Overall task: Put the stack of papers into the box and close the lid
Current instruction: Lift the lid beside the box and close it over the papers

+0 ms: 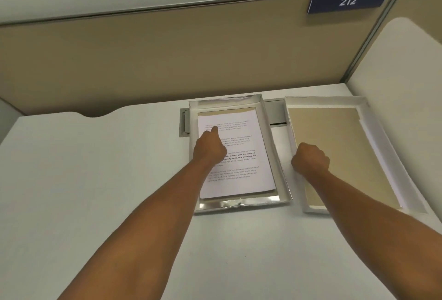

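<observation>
A shallow silver box (279, 163) lies open on the white desk. Inside it rests the stack of printed papers (244, 170), nearly filling the bottom. My left hand (210, 149) is on the papers, its index finger stretched out and pressing the top sheet near the far left corner, the other fingers curled. To the right lies the box's lid (334, 151), upside down, white-rimmed with a tan inside. My right hand (309, 159) is curled over the lid's left rim; I cannot see whether the fingers pinch the rim.
The white desk (95, 180) stretches wide to the left and toward me. A grey cable slot (275, 113) sits behind the box. A tan partition (167, 60) closes the back, with a blue "212" sign (348, 0). A white side panel (401, 65) stands at right.
</observation>
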Available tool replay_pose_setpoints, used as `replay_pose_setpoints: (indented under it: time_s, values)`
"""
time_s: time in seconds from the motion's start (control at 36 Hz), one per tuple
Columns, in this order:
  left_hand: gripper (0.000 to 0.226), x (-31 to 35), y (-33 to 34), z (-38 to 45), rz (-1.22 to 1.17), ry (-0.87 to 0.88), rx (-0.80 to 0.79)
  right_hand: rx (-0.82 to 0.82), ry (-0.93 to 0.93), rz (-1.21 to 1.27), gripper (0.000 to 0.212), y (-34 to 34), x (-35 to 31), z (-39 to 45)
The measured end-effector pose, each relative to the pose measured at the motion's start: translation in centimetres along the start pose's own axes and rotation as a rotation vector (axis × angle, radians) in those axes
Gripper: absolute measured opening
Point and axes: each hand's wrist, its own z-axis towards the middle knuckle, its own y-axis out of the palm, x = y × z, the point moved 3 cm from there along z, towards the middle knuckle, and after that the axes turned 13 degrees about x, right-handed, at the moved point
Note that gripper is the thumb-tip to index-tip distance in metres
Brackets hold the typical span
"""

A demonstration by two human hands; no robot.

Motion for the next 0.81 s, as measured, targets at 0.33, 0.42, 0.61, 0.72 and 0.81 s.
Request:
replay_pose_setpoints:
  time_s: [0.33,0.42,0.61,0.72,0.81]
  values:
    - [0.062,0.2,-1.5,-3.8,-0.252,-0.091,-0.019,0.391,-0.065,0.189,0.016,-9.3,0.6,-2.3]
    - [0.053,1.1,-1.9,-4.5,-0.319,-0.106,-0.05,0.488,-0.106,0.225,0.019,-12.9,0.0,-3.3]
    - [0.036,2.6,-3.5,-6.3,-0.528,-0.098,-0.048,0.542,-0.213,0.474,0.019,-20.5,-2.1,-6.4]
    - [0.03,3.0,-4.3,-6.7,-0.742,-0.166,-0.1,0.431,-0.222,0.767,0.028,-22.7,-2.8,-8.2]
    - [0.028,2.9,-4.9,-6.7,-0.867,-0.264,-0.094,0.295,-0.249,0.976,0.027,-23.6,-3.5,-9.6]
